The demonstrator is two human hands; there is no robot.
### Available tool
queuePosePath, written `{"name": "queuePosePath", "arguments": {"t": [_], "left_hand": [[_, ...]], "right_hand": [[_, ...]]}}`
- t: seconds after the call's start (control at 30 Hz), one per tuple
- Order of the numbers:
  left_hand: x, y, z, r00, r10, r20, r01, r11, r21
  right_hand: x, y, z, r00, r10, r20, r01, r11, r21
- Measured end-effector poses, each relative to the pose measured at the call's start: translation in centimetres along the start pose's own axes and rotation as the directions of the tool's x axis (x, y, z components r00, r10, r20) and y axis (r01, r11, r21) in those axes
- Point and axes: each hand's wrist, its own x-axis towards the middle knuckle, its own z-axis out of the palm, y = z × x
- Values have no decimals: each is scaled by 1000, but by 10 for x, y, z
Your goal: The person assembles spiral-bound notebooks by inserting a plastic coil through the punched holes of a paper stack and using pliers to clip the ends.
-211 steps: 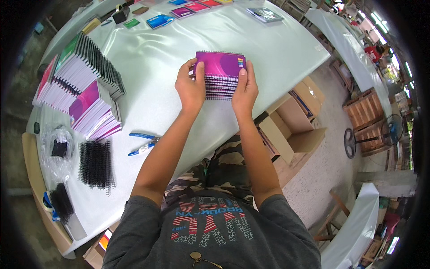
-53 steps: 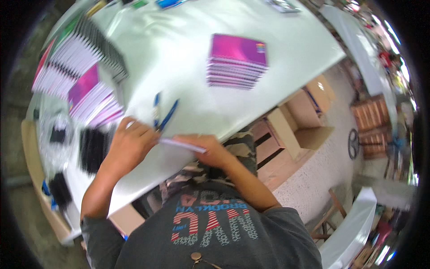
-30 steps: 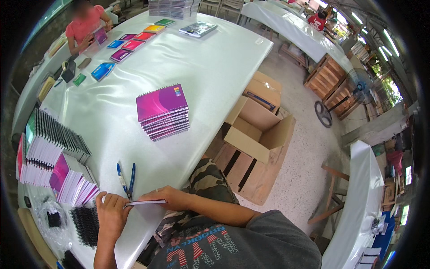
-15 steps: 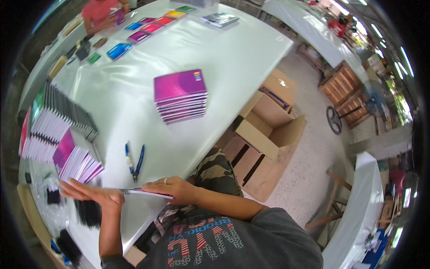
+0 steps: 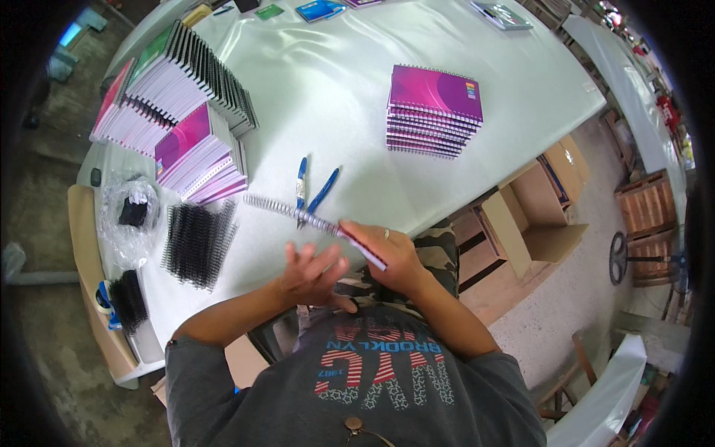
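Observation:
A thin purple-covered notebook (image 5: pixel 363 249), seen edge-on, is gripped by my right hand (image 5: pixel 396 261) near the front edge of the table. From its spine end a long wire spiral coil (image 5: pixel 277 206) sticks out to the left. Just below that coil is my left hand (image 5: pixel 316 274), its fingers spread and slightly blurred, with nothing held in it. Behind the coil lie blue-handled pliers (image 5: pixel 325 189), handles apart, partly overlapped by the coil. A neat stack of purple spiral notebooks (image 5: pixel 436 93) stands farther back on the right.
At left, stacks of black-coiled notebooks (image 5: pixel 182 78) adjoin a leaning purple-covered pile (image 5: pixel 192 141). Loose black coils (image 5: pixel 195 246) lie nearer, beside a clear plastic bag (image 5: pixel 126 231). Flat blue covers (image 5: pixel 319 10) lie at the far side. Open cardboard boxes (image 5: pixel 532 212) stand right of the white table (image 5: pixel 320 97).
My view has shifted, so the table's things sit farther right and higher. My left hand has drawn back from the spine toward my body. The coil now shows at length beyond the notebook.

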Motion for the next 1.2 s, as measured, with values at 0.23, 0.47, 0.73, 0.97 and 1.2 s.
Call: {"name": "queuePosePath", "arguments": {"t": [0.23, 0.47, 0.73, 0.97, 1.2], "left_hand": [[-1, 23, 16, 1000, -24, -8, 23, 986, -165], [81, -27, -11, 976, -25, -215, 55, 989, 135], [53, -28, 15, 975, -53, -215, 24, 990, -137], [60, 7, 8, 977, 188, -105, -181, 980, 77], [50, 28, 11, 942, -122, 313, 217, 932, -291]], "right_hand": [[-4, -4, 9, 998, 63, 31, -64, 997, 34], [-13, -4, 19, 998, -34, 52, 28, 993, 112], [-13, -6, 13, 999, 10, 37, -16, 987, 162], [-10, 1, 5, 985, 174, -15, -170, 977, 132], [-10, -3, 6, 983, 182, -13, -177, 972, 154]]}}
